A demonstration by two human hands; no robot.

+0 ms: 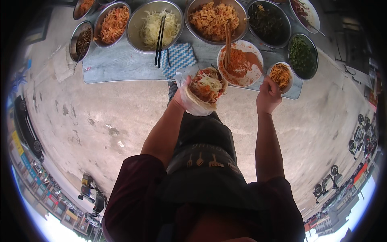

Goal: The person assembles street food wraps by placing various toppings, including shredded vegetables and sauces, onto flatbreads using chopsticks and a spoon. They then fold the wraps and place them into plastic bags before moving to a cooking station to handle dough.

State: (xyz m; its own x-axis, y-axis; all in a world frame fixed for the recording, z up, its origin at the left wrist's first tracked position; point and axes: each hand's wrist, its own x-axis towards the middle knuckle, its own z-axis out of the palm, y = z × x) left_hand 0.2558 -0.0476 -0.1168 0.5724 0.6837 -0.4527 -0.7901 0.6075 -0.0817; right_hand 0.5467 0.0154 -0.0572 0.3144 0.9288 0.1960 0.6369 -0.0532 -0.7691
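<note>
Our left hand (181, 96) grasps a round, pale flatbread (196, 101) sleeved in a translucent white plastic bag (199, 111), held just off the near edge of the grey-blue wood-grain table (121, 66). The flatbread lies open, heaped with a filling (209, 84) of whitish and orange-red shreds. Our right hand (269, 97) is closed around the handle of a slim utensil (263, 71), which reaches into a round white bowl (248, 83) of orange-red paste.

Just beside that hand we see a small white bowl (288, 87) of orange-brown strips, part of its rim covered by our fingers. Brown wooden chopsticks (228, 44) cross the paste bowl's far rim, standing in the way on that side. Left of them lie a blue-and-white zigzag cloth (181, 56) and black chopsticks (162, 30), which lean over a steel bowl (135, 30) of pale shreds.

The left fingers beneath the flatbread are hidden from us, and we cannot make out the utensil's tip clearly. Several bowls along the top are cut off by the edge.
</note>
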